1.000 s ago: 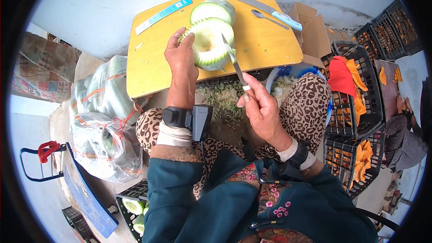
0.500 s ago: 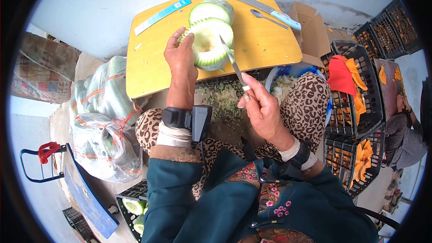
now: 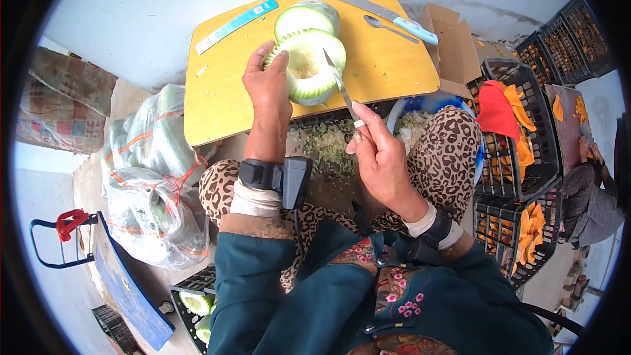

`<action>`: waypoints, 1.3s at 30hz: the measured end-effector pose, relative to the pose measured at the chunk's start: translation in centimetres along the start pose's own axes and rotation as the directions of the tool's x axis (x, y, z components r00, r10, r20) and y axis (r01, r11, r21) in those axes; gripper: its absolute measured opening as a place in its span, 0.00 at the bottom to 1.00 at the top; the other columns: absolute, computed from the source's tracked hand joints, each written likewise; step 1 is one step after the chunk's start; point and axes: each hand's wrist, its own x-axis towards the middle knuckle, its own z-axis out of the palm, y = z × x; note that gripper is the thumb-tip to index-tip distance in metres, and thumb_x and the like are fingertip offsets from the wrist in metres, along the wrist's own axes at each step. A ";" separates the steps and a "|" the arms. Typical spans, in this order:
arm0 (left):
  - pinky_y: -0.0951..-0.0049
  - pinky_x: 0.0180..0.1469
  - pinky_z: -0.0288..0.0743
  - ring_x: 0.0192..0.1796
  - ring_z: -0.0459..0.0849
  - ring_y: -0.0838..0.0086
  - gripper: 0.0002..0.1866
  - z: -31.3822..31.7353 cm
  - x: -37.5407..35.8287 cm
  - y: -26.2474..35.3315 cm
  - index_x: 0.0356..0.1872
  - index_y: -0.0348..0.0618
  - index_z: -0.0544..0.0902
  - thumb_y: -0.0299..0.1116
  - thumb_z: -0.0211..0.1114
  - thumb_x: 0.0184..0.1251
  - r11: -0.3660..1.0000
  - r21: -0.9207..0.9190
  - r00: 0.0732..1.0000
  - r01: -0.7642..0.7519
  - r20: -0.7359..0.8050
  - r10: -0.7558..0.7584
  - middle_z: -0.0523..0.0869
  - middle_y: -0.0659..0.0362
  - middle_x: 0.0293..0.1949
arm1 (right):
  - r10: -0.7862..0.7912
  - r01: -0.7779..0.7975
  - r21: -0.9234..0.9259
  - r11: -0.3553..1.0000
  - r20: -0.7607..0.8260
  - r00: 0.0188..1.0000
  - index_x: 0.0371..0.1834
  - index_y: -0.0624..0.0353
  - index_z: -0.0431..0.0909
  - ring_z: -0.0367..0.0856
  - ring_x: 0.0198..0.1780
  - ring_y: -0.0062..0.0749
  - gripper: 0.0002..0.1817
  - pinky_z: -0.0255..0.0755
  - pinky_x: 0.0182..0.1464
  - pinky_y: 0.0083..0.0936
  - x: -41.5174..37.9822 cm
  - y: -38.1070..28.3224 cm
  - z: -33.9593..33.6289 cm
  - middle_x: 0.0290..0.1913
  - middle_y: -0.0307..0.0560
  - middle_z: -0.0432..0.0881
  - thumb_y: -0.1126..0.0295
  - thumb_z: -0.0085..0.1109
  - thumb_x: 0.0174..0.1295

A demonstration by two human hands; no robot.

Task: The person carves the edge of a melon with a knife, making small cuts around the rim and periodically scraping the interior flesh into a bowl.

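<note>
A pale green melon piece [image 3: 319, 85] with a notched rim and a hollow middle stands tilted at the front edge of the yellow table [image 3: 223, 102]. My left hand [image 3: 268, 82] holds it by its left side, fingers behind the rim. In my right hand [image 3: 381, 158] is a knife [image 3: 338, 82], its blade lying across the right part of the cut face. Behind, another cut melon piece [image 3: 307, 18] rests on the table. The inside of my right hand's grip is partly hidden.
A long-bladed knife [image 3: 368, 5] and a spoon [image 3: 388, 27] lie at the back right, a blue-white packet [image 3: 236, 25] at the back left. Bagged melons [image 3: 158, 204] are at left; crates [image 3: 519, 187] with orange pieces and another person [image 3: 588, 204] at right.
The held melon piece has turned and shifted slightly to the right with my left hand. My right hand and the knife have moved a little, the blade still on the cut face.
</note>
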 end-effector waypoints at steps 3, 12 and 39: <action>0.73 0.48 0.76 0.44 0.80 0.71 0.19 0.2 -0.1 0.0 0.52 0.34 0.79 0.21 0.65 0.58 1.000 0.006 1.000 -0.007 -0.007 0.007 0.80 0.53 0.45 | -0.014 0.014 -0.045 0.999 -0.013 1.000 0.65 0.59 0.66 0.84 0.33 0.42 0.25 0.75 0.35 0.32 0.4 0.0 0.3 0.32 0.57 0.80 0.82 0.48 0.63; 0.73 0.47 0.76 0.44 0.80 0.71 0.20 -0.1 0.3 -0.2 0.53 0.33 0.78 0.21 0.65 0.57 1.000 -0.021 0.997 0.014 -0.072 -0.016 0.80 0.52 0.45 | -0.174 0.161 -0.134 0.978 -0.090 0.981 0.65 0.58 0.68 0.83 0.30 0.30 0.24 0.75 0.34 0.24 1.7 0.0 1.5 0.30 0.52 0.80 0.82 0.45 0.65; 0.75 0.41 0.78 0.40 0.82 0.72 0.20 0.4 0.0 0.1 0.53 0.32 0.78 0.19 0.65 0.57 0.996 0.076 0.998 -0.052 -0.029 0.054 0.82 0.52 0.42 | 0.017 -0.008 -0.082 0.997 0.106 0.994 0.66 0.64 0.65 0.80 0.30 0.54 0.26 0.72 0.33 0.34 -2.0 -0.9 -1.7 0.31 0.65 0.78 0.82 0.48 0.60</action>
